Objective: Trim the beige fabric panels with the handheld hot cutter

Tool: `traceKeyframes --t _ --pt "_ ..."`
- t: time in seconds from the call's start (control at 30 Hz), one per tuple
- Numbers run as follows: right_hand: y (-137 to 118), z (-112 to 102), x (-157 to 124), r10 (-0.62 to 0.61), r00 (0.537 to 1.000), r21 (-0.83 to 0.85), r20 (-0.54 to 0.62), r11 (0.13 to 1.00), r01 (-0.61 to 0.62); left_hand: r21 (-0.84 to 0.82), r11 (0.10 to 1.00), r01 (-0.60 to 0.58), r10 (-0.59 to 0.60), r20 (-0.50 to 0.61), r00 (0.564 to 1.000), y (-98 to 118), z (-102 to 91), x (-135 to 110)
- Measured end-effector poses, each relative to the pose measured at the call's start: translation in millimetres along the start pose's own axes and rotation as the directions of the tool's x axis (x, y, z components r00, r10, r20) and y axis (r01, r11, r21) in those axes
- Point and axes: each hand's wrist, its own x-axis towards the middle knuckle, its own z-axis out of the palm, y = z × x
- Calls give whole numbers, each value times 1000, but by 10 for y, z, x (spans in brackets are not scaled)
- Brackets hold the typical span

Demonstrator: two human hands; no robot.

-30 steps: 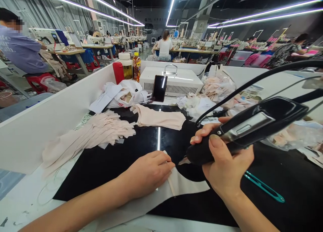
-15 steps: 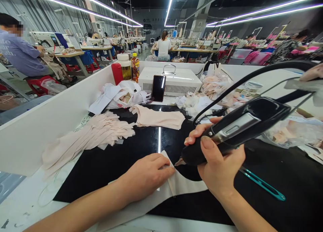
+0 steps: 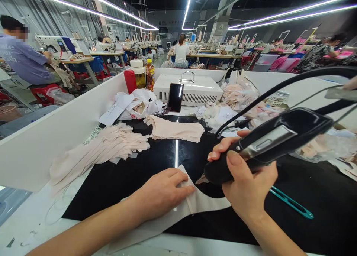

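Note:
My right hand [image 3: 245,181] is wrapped round a black corded hand tool [image 3: 276,139], whose tip points down at a pale beige fabric piece [image 3: 206,204] lying on the black work surface [image 3: 134,174]. My left hand [image 3: 163,191] lies on that fabric with its fingers together, pressing it flat just left of the tool's tip. A thin seam or strip runs across the fabric beside my fingertips.
A long stack of beige fabric pieces [image 3: 103,148] lies to the left and a smaller stack [image 3: 175,129] further back. Teal thread snips [image 3: 291,204] lie at the right. Behind stand a phone [image 3: 176,97], a white box unit [image 3: 189,87], bottles [image 3: 150,74] and white side walls [image 3: 55,129]. Other people sit at sewing tables beyond.
My right hand and the tool shifted left and then back right a little. My left hand stayed on the fabric.

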Motion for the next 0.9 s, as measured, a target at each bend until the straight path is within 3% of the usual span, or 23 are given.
traceKeyframes --t 0.47,0.73,0.9 --pt "5 -23 -72 35 999 26 24 999 -36 97 990 -106 108 -24 994 -26 -14 12" --pt "-162 -185 -19 -8 1000 11 -31 1000 8 39 998 -48 51 -64 997 83 -151 15" --pt "-156 -204 -35 11 1000 23 -18 1000 -11 -58 998 20 -18 36 999 270 -135 94"
